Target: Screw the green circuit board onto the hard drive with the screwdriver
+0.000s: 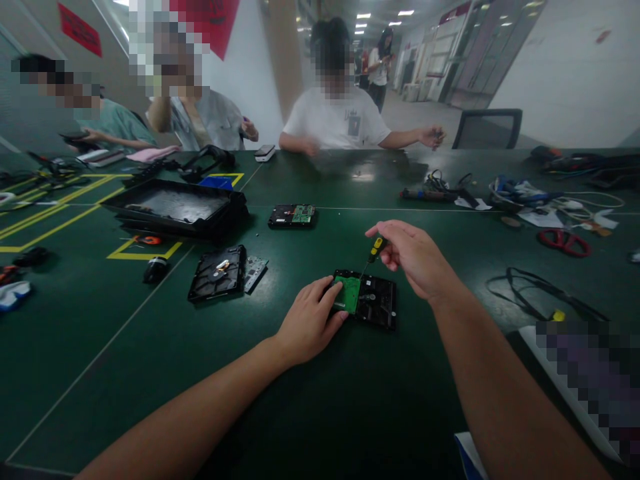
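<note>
A black hard drive (381, 301) with a green circuit board (351, 293) lies flat on the table in front of me. My left hand (311, 319) grips the drive's left end, thumb on the near side and fingers over the board. My right hand (411, 252) is closed round the yellow and black handle of a screwdriver (377, 248). The screwdriver is tilted, and its thin shaft reaches down to the right edge of the board. Whether its tip sits in a screw is too small to tell.
Left of the drive lie another black hard drive (218, 275) and a loose circuit board (255, 272). Farther back are a third drive (292, 216) and stacked black trays (175, 207). Cables and red-handled scissors (564, 243) lie right. Several people sit across the green table (240, 400).
</note>
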